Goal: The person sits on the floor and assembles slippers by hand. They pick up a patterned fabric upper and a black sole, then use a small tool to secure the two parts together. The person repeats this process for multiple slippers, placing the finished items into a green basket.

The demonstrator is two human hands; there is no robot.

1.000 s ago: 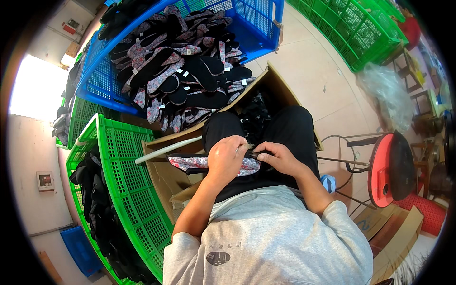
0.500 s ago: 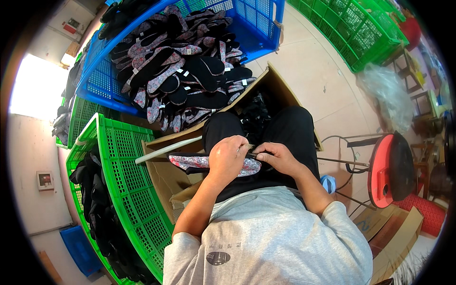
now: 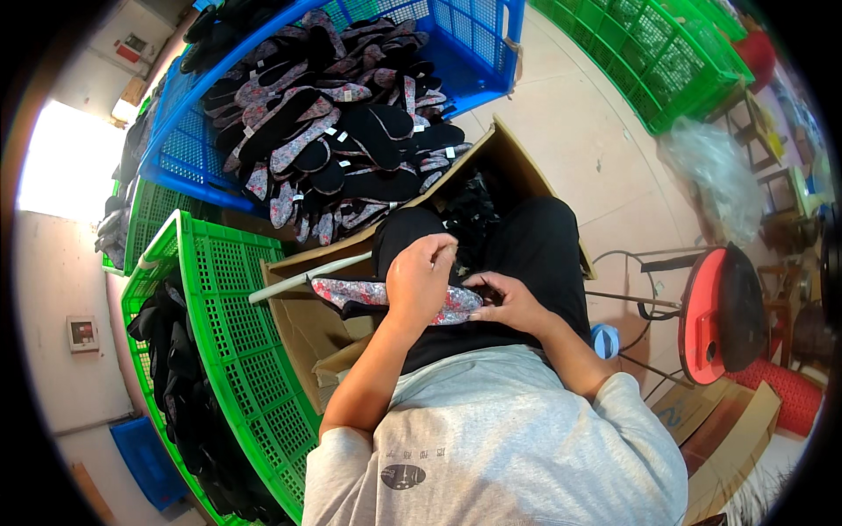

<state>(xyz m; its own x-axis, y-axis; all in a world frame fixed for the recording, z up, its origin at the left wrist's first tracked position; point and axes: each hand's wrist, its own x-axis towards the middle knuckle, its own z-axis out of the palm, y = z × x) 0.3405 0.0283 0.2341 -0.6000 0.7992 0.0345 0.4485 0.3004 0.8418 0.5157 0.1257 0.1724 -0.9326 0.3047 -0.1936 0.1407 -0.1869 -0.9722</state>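
A narrow cloth slipper [image 3: 351, 292] with a floral grey, red and white print and black edging lies across my lap, its far left end poking out past my left hand. My left hand [image 3: 419, 279] is over its middle, thumb and forefinger pinched together just beyond the slipper. Whatever that pinch holds is too small to make out, and the other fingers are hidden. At the slipper's right end my right hand [image 3: 513, 302] has thumb and fingers closed on the fabric.
Ahead, a blue crate [image 3: 478, 61] is heaped with similar floral-and-black slippers [image 3: 303, 140]. An opened cardboard box [image 3: 526, 153] with black pieces stands by my knees. To the left, a green crate [image 3: 237, 324] holds black items; a pale pole [image 3: 307, 277] juts beside it. A red-and-black round stool [image 3: 706, 316] is at right.
My hands have moved apart: the left rose slightly away from the right with its pinch. The right slid down onto the slipper's end, and more of the print shows between them.
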